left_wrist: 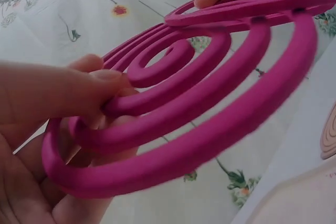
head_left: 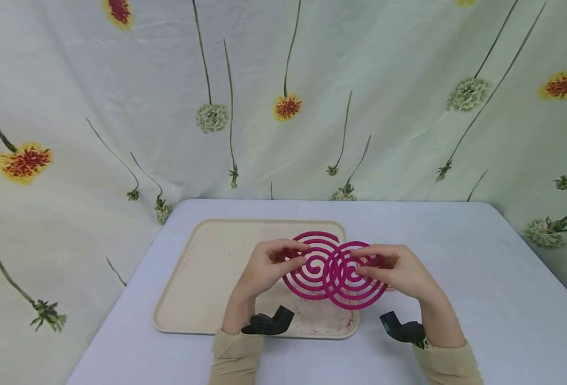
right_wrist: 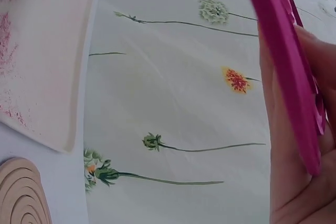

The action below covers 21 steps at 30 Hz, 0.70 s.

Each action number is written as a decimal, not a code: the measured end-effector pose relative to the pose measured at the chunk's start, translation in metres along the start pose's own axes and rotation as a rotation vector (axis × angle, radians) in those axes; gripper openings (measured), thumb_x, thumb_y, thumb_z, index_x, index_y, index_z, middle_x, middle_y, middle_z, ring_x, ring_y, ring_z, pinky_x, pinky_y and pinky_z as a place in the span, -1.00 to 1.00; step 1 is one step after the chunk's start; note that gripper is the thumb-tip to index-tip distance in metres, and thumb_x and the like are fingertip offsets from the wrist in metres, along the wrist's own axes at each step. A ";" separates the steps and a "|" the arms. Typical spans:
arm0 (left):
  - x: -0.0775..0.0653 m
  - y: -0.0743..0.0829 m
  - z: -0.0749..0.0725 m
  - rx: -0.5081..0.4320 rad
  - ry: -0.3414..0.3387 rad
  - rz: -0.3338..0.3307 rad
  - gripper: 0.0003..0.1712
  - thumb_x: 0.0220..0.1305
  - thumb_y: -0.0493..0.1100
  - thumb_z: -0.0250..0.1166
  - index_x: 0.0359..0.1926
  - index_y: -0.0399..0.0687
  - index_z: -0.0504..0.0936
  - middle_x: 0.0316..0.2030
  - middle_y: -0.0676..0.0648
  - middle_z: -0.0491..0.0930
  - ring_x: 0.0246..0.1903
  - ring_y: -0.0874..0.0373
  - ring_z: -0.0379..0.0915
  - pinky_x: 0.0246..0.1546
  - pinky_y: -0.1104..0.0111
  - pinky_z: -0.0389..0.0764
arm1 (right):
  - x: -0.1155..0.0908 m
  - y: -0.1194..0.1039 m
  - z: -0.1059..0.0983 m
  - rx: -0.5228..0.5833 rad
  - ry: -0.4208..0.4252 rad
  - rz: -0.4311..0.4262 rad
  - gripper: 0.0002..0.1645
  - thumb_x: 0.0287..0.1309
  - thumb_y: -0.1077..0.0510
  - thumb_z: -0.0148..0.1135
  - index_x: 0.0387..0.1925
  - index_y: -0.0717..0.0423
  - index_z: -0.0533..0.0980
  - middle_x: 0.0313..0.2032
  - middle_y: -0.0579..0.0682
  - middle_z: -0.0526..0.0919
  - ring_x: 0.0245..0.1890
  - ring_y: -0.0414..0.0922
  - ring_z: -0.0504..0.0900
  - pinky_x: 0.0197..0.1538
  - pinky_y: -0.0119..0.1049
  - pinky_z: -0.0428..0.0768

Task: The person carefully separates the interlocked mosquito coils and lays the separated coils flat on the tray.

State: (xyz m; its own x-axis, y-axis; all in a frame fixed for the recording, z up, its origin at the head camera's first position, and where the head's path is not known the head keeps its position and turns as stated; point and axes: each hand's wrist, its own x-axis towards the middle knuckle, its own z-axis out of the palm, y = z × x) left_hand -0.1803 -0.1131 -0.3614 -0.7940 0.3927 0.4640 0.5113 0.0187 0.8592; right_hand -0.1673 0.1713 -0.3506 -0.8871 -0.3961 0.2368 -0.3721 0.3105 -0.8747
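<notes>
Two magenta mosquito coils are held up in front of me, partly overlapping. My left hand (head_left: 259,270) pinches the left coil (head_left: 307,295) between thumb and fingers at its outer rings. The right hand (head_left: 406,270) grips the right coil (head_left: 355,306) the same way. In the left wrist view, the left coil (left_wrist: 210,153) tilts across the picture, with the right coil (left_wrist: 247,11) lying against its far side. Whether their rings interlock I cannot tell. In the right wrist view the right coil (right_wrist: 286,72) appears nearly edge-on.
A cream tray (head_left: 211,278), smudged with pink, lies on the white-covered table (head_left: 457,256), below and left of the hands. Beside it is a tan coil (right_wrist: 23,198), mostly hidden by the right hand in the head view. A flowered cloth (head_left: 399,123) hangs behind.
</notes>
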 end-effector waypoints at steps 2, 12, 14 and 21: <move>0.001 0.000 0.002 -0.011 0.057 -0.018 -0.74 0.13 -0.41 0.30 -0.11 -0.33 0.63 -0.31 -0.26 0.60 -0.43 0.15 0.42 -0.44 0.46 0.55 | 0.001 -0.001 0.003 0.016 0.050 0.009 -0.58 0.04 0.23 0.36 0.00 0.19 0.58 -0.16 0.16 0.63 -0.35 -0.07 0.60 -0.37 -0.22 0.66; 0.011 -0.001 0.021 -0.165 0.390 -0.064 -0.71 0.11 -0.40 0.33 -0.10 -0.37 0.60 -0.17 -0.29 0.58 -0.29 0.10 0.53 -0.23 0.34 0.63 | 0.012 0.019 0.022 0.217 0.413 -0.034 -0.53 0.05 0.10 0.38 0.05 0.08 0.57 -0.03 0.08 0.62 -0.17 -0.15 0.65 -0.25 -0.31 0.64; 0.013 0.000 0.026 -0.189 0.451 -0.056 -0.71 0.11 -0.40 0.33 -0.10 -0.39 0.59 -0.16 -0.30 0.58 -0.28 0.09 0.54 -0.21 0.32 0.63 | 0.014 0.017 0.028 0.270 0.486 -0.027 -0.52 0.05 0.14 0.37 0.06 0.11 0.56 -0.03 0.03 0.62 -0.16 -0.17 0.65 -0.23 -0.31 0.63; 0.018 -0.002 0.046 -0.255 0.595 -0.042 -0.74 0.11 -0.38 0.34 -0.17 -0.43 0.55 -0.23 -0.26 0.56 -0.30 0.09 0.52 -0.22 0.35 0.63 | 0.017 -0.009 0.046 0.359 0.711 0.017 -0.52 0.07 0.32 0.31 0.09 0.21 0.52 -0.13 -0.18 0.65 -0.16 -0.20 0.64 -0.20 -0.35 0.61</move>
State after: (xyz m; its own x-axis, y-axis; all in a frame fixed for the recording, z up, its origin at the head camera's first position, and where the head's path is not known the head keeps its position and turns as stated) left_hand -0.1804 -0.0639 -0.3643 -0.8958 -0.1814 0.4057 0.4394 -0.2252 0.8696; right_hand -0.1668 0.1217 -0.3583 -0.8987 0.2898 0.3292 -0.3533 -0.0335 -0.9349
